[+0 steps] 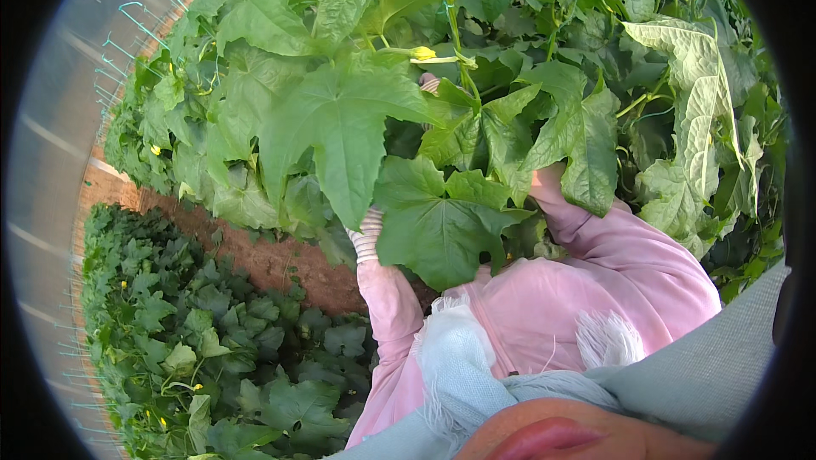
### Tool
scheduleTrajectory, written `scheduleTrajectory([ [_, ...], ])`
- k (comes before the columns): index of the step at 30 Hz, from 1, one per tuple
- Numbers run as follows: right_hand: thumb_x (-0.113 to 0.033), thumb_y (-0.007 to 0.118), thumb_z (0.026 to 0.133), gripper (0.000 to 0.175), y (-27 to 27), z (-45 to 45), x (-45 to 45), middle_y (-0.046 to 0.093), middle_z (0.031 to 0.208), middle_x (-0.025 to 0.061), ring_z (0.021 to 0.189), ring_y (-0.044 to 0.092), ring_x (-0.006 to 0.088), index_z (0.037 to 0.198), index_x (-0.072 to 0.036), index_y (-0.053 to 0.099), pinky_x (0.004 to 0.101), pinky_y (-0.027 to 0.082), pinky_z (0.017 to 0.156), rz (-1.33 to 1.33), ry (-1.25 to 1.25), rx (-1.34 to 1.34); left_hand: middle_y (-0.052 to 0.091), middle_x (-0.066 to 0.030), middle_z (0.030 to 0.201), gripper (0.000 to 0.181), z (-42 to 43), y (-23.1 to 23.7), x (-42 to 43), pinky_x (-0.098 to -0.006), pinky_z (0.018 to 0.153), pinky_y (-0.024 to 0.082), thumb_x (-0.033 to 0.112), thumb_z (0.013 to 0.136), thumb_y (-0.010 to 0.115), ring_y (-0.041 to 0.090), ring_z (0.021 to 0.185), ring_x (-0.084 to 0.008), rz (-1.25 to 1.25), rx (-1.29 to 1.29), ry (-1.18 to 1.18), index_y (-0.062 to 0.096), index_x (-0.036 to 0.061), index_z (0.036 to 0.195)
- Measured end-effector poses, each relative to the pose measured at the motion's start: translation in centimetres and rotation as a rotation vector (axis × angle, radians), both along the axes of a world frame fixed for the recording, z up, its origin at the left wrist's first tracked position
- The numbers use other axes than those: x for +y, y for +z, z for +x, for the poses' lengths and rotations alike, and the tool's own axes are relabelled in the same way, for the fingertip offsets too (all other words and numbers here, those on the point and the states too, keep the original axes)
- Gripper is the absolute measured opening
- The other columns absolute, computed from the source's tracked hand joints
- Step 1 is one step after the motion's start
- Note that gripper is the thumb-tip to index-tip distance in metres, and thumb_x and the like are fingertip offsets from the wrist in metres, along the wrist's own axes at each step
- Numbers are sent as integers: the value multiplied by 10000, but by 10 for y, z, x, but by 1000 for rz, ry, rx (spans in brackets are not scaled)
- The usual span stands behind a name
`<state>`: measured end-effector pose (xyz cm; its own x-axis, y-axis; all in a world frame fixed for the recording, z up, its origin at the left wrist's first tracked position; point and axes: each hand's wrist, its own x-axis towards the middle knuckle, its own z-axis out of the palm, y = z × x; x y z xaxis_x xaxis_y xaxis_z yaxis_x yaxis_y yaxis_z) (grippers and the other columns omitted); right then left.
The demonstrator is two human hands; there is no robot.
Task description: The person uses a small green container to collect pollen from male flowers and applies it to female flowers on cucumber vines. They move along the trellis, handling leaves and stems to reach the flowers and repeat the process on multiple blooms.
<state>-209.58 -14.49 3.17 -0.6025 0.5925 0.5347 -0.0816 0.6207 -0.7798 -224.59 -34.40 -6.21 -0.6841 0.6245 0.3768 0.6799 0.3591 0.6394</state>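
My left hand [366, 237], in a striped knit glove, reaches up behind broad lobed leaves [440, 230] of a climbing gourd-type vine; its fingers are hidden. My right forearm, in a pink sleeve, goes in under leaves to the right, with a bit of bare wrist [547, 183] showing and the hand covered by foliage. A small part of striped glove [430, 83] shows between leaves near the middle; whose fingers these are cannot be told. Just above it, a yellow flower bud [422, 53] lies beside the upright vine stem [456, 33], which has a teal tie.
Dense vines fill the top and right, with a pale curled leaf [701, 90] at the right. A bare soil path [274, 262] separates them from another leafy row [255, 358] at lower left. Teal strings and plastic sheeting [51, 160] line the left. A fringed light blue scarf [465, 358] hangs in front.
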Motion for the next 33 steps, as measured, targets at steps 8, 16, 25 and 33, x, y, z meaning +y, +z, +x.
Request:
scheduleTrajectory([
  [8,-169,574,888,312,-28,-34,23,648,958,114,845,631,230,1175,-47,564,345,523,714,-154,31,106,631,-74,903,558,34,26,-43,-266,672,497,268,840,599,599,728,-170,185,-184,173,405,7,1293],
  [16,-175,580,884,313,-39,-47,31,650,949,122,840,633,239,1168,-45,568,350,523,712,-252,125,170,648,-120,976,597,114,132,-27,-342,789,497,252,650,805,631,875,-269,166,4,-169,548,23,1138],
  [25,-182,586,879,315,-33,-17,24,651,939,132,835,636,250,1160,-42,573,355,523,710,-217,188,142,570,-93,1116,679,112,191,-1,-309,870,462,99,608,793,558,979,-184,526,-146,-279,499,29,1215],
  [33,-188,592,875,316,-10,-5,10,653,930,140,830,638,259,1153,-39,578,360,523,708,-58,162,51,583,-116,1121,699,70,173,-6,-316,881,451,130,690,760,562,967,-191,398,-86,52,433,41,1301],
])
